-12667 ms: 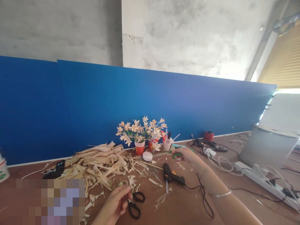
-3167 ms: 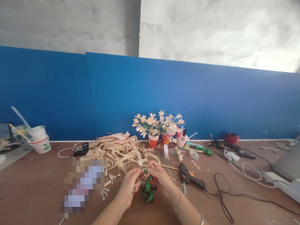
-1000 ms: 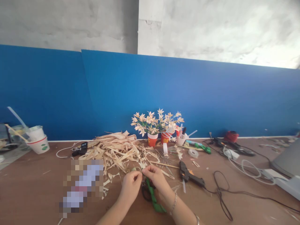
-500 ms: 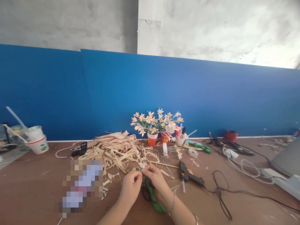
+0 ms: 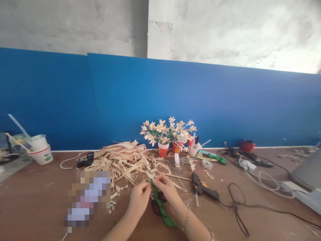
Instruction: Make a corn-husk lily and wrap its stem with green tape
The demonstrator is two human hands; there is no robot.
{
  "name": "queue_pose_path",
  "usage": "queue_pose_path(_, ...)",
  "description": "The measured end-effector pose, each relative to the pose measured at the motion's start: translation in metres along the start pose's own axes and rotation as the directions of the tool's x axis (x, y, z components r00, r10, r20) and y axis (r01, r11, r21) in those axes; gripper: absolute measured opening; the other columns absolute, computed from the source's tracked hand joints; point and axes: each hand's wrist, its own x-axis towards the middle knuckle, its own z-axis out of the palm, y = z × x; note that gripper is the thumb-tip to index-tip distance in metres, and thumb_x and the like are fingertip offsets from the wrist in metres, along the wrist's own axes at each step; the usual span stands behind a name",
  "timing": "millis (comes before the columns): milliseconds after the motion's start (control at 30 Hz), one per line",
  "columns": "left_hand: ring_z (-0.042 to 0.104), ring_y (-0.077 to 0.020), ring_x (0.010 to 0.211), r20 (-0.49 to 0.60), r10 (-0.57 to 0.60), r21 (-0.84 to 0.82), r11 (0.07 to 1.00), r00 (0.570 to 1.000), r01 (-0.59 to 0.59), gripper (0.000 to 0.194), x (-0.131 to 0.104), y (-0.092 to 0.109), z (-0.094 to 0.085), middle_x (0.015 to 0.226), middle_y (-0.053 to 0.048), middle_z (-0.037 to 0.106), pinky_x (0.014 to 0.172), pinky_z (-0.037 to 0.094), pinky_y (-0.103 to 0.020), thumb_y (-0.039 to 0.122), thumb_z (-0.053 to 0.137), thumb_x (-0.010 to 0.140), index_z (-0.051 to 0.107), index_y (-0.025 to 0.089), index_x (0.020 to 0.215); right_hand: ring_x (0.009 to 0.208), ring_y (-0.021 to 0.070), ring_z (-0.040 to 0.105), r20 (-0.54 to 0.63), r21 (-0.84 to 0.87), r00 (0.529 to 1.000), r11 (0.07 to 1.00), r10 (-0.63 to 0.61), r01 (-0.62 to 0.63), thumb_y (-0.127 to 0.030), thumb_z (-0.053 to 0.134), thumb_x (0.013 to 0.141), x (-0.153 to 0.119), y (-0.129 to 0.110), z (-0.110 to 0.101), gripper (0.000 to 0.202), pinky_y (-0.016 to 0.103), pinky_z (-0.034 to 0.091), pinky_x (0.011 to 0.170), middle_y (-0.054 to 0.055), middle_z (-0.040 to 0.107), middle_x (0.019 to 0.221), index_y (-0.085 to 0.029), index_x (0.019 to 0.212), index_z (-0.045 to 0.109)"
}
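Observation:
My left hand [image 5: 140, 198] is closed, thumb and forefinger pinched at the base of a small pale husk flower [image 5: 150, 175]. The stem is hidden by the fingers. Beside it, my right hand [image 5: 167, 189] pinches the upper end of a green tape strip [image 5: 160, 208] against the flower's base. The strip hangs down toward me and widens at its lower end. Dark scissor-like handles [image 5: 155, 207] lie on the table, partly covered by the tape and my right hand.
Behind my hands lies a heap of dry husk strips [image 5: 125, 160]. Finished flowers stand in red cups [image 5: 163, 151]. To the right are a black glue gun [image 5: 204, 189], a tape roll [image 5: 207, 164] and loose cables [image 5: 235, 204]. A white cup [image 5: 42, 156] stands far left.
My right fingertips have shifted slightly up and right. The green tape's upper end now shows at the flower's base, between both hands. My left hand stays nearly in place.

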Motion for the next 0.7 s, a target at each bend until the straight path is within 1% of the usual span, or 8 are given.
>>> queue_pose_path(67, 0.049, -0.0148, 0.056, -0.005, 0.003, -0.022, 1.000, 1.000, -0.003, 0.030, 0.001, 0.000, -0.001, 0.056, 0.000, 0.058, 0.053, 0.035, -0.023, 0.030, 0.040, 0.077, 0.061, 0.016, 0.060, 0.047, 0.0089, 0.038, -0.056, -0.054, 0.997, 0.998, -0.047, 0.044, -0.040, 0.068, 0.060, 0.000, -0.002, -0.001, 0.028, 0.021, 0.028, 0.046, -0.006, 0.046, 0.052, -0.018, 0.061, 0.051)
queue_pose_path(133, 0.049, -0.0147, 0.054, -0.009, -0.003, -0.010, 1.000, 1.000, 0.003, 0.030, 0.001, 0.000, -0.001, 0.054, 0.000, 0.057, 0.052, 0.035, -0.023, 0.029, 0.040, 0.077, 0.060, 0.017, 0.059, 0.051, 0.0111, 0.042, -0.094, -0.160, 0.986, 0.980, -0.136, 0.120, -0.038, 0.067, 0.062, 0.000, -0.003, -0.002, 0.025, 0.023, 0.032, 0.049, -0.004, 0.047, 0.053, -0.018, 0.057, 0.052)
queue_pose_path(233, 0.047, -0.0143, 0.051, 0.011, -0.020, 0.028, 0.999, 1.000, 0.020, 0.030, 0.000, 0.001, 0.000, 0.048, 0.001, 0.051, 0.050, 0.033, -0.023, 0.029, 0.039, 0.077, 0.056, 0.017, 0.054, 0.064, 0.0155, 0.048, -0.102, -0.340, 0.952, 0.910, -0.287, 0.238, -0.032, 0.065, 0.066, -0.001, 0.000, -0.001, 0.020, 0.025, 0.036, 0.061, 0.000, 0.052, 0.062, -0.018, 0.054, 0.057)
queue_pose_path(300, 0.048, -0.0144, 0.050, 0.031, -0.023, 0.035, 0.999, 0.999, 0.022, 0.031, -0.001, 0.001, 0.001, 0.048, 0.002, 0.050, 0.050, 0.033, -0.023, 0.028, 0.037, 0.079, 0.052, 0.018, 0.054, 0.073, 0.0177, 0.050, -0.106, -0.403, 0.934, 0.873, -0.342, 0.274, -0.028, 0.064, 0.067, -0.002, 0.003, 0.000, 0.017, 0.027, 0.036, 0.068, 0.002, 0.054, 0.069, -0.018, 0.053, 0.060)
queue_pose_path(400, 0.050, -0.0146, 0.053, 0.037, 0.010, 0.054, 0.998, 0.999, -0.012, 0.031, -0.003, 0.003, 0.002, 0.053, 0.000, 0.051, 0.052, 0.034, -0.023, 0.028, 0.036, 0.080, 0.049, 0.019, 0.053, 0.077, 0.0190, 0.051, -0.125, -0.425, 0.930, 0.865, -0.346, 0.265, -0.026, 0.063, 0.067, -0.001, 0.006, 0.001, 0.016, 0.028, 0.036, 0.073, 0.003, 0.055, 0.073, -0.019, 0.052, 0.061)
queue_pose_path(467, 0.050, -0.0149, 0.055, 0.032, 0.043, 0.096, 0.994, 0.999, -0.046, 0.032, -0.005, 0.005, 0.002, 0.055, -0.001, 0.051, 0.054, 0.034, -0.023, 0.027, 0.036, 0.081, 0.047, 0.019, 0.052, 0.078, 0.0195, 0.051, -0.136, -0.427, 0.931, 0.868, -0.338, 0.253, -0.025, 0.064, 0.066, 0.000, 0.008, 0.000, 0.016, 0.028, 0.036, 0.074, 0.003, 0.055, 0.072, -0.019, 0.051, 0.061)
queue_pose_path(600, 0.051, -0.0155, 0.057, 0.029, 0.107, 0.173, 0.979, 0.994, -0.111, 0.032, -0.006, 0.008, 0.001, 0.057, -0.002, 0.052, 0.056, 0.034, -0.024, 0.021, 0.036, 0.081, 0.047, 0.019, 0.052, 0.077, 0.0199, 0.051, -0.135, -0.430, 0.938, 0.872, -0.319, 0.234, -0.024, 0.064, 0.064, 0.003, 0.009, -0.001, 0.015, 0.028, 0.037, 0.072, 0.004, 0.057, 0.072, -0.019, 0.050, 0.062)
queue_pose_path(700, 0.052, -0.0162, 0.060, 0.026, 0.163, 0.230, 0.959, 0.986, -0.165, 0.031, -0.007, 0.007, 0.002, 0.061, -0.004, 0.053, 0.057, 0.035, -0.025, 0.017, 0.034, 0.081, 0.050, 0.019, 0.055, 0.075, 0.0199, 0.052, -0.145, -0.404, 0.945, 0.889, -0.294, 0.214, -0.025, 0.064, 0.063, 0.004, 0.010, -0.002, 0.015, 0.028, 0.038, 0.071, 0.005, 0.058, 0.072, -0.018, 0.050, 0.063)
